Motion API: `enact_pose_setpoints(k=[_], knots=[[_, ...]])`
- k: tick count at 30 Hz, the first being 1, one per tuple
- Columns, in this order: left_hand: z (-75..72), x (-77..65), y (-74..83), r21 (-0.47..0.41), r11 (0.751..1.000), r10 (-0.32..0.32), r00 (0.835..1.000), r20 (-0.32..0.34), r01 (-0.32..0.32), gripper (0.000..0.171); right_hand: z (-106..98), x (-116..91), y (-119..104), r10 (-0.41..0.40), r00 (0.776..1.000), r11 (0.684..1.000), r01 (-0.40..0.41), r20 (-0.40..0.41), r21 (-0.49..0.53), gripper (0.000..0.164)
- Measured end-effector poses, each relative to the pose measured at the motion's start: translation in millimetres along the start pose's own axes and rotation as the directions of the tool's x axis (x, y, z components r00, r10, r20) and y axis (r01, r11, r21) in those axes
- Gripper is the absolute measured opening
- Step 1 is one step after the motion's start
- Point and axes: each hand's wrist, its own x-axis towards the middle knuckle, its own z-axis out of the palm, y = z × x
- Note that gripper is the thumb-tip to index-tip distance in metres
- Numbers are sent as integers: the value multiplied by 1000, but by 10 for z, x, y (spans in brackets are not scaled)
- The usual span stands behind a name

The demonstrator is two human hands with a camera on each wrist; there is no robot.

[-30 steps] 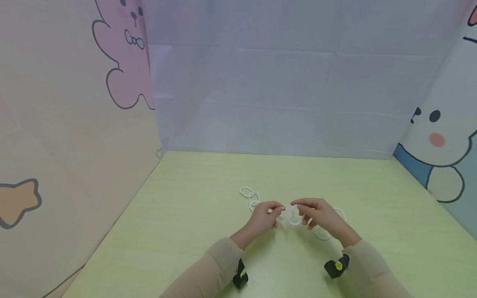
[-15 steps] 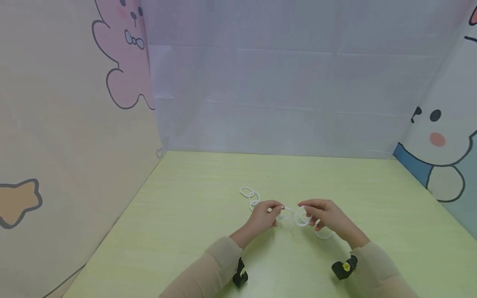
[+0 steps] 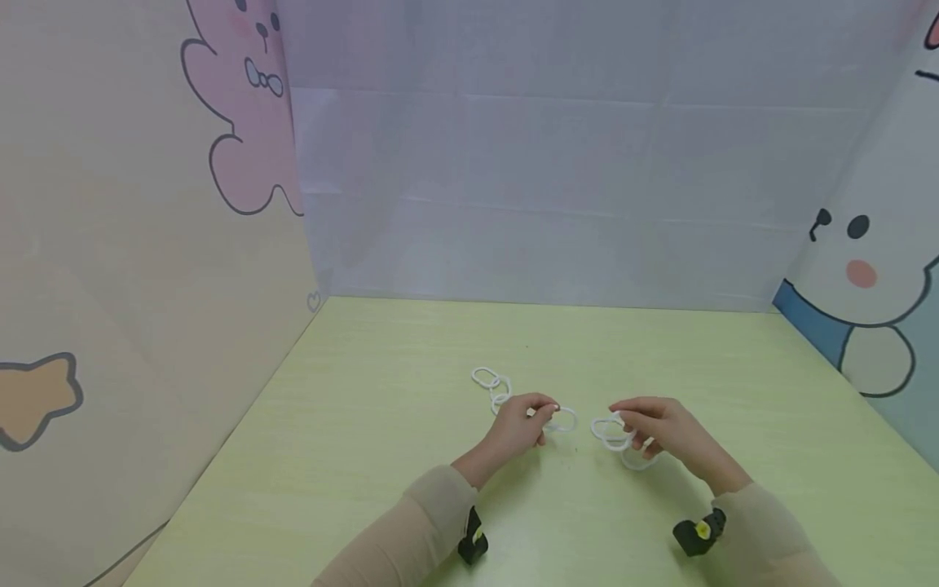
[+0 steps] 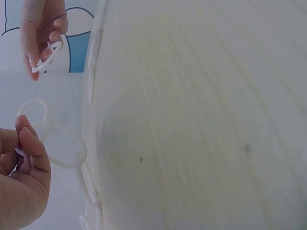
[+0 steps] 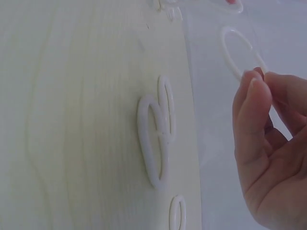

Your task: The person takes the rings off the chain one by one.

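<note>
My left hand (image 3: 517, 424) pinches a white oval chain link (image 3: 575, 420) between thumb and fingers. In the left wrist view this link hooks through another white link (image 4: 67, 165), and more of the chain (image 4: 88, 184) trails down to the tabletop. Part of that chain (image 3: 484, 385) lies beyond my left hand in the head view. My right hand (image 3: 671, 436) pinches a single white link (image 5: 226, 53) by its edge, raised above the table and apart from the chain. Loose white links (image 5: 144, 129) lie on the table below it, some overlapping in view.
The pale yellow-green tabletop (image 3: 396, 367) extends around both hands. A plain curtain (image 3: 469, 204) stands behind it, with cartoon-printed sheets (image 3: 147, 244) at the sides. A small black device (image 3: 474, 542) is strapped at each wrist.
My right hand has moved right, away from my left, carrying its link, and the gap between the two held links has widened. My left hand stays in place.
</note>
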Motion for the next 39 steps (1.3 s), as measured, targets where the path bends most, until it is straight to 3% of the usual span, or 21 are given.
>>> enact_pose_setpoints(k=[39], knots=[[59,37,-13,-14,1000,-24,1000,-13,23,18,-428,-272,397,157,982,986,-162,-100,-46,40]])
